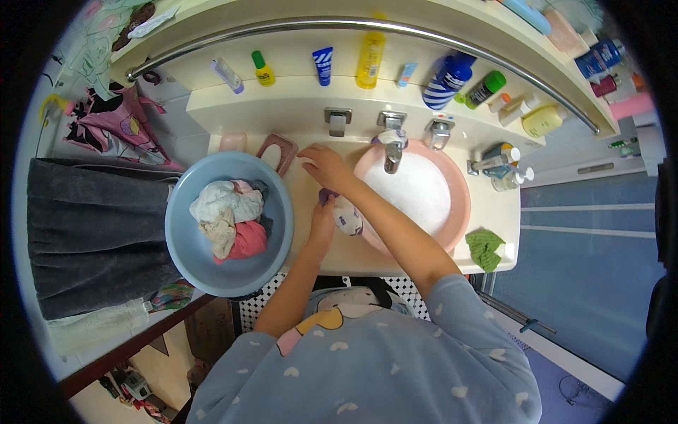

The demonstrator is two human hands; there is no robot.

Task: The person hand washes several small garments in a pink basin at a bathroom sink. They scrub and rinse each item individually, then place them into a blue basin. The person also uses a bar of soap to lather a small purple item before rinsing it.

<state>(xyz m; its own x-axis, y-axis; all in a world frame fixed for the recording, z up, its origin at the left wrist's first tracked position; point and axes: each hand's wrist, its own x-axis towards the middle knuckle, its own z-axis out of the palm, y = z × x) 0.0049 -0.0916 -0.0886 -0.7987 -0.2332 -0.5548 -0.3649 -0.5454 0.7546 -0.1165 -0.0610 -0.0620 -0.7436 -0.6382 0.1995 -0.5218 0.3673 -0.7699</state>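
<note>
My left hand (321, 217) grips a white and purple patterned cloth item, perhaps a sock (348, 217), over the counter. My right hand (324, 165) is above it, fingers spread and apparently holding nothing, near a white bar of soap (272, 157) in a pink soap dish (288, 152). To the right, a pink basin (462, 201) holds white suds (418, 191) under the metal faucet (392, 156); another white and purple cloth (382, 138) lies around the faucet's base. At the left, a blue basin (177, 233) contains crumpled clothes, among them a pink-red piece (248, 241).
A green knitted cloth (484, 249) lies at the counter's right end. Pump bottles (503, 164) stand behind it. Toiletry bottles and tubes, including a yellow bottle (371, 59), line the ledge below a metal rail (296, 24). Dark grey towels (95, 233) hang at the left.
</note>
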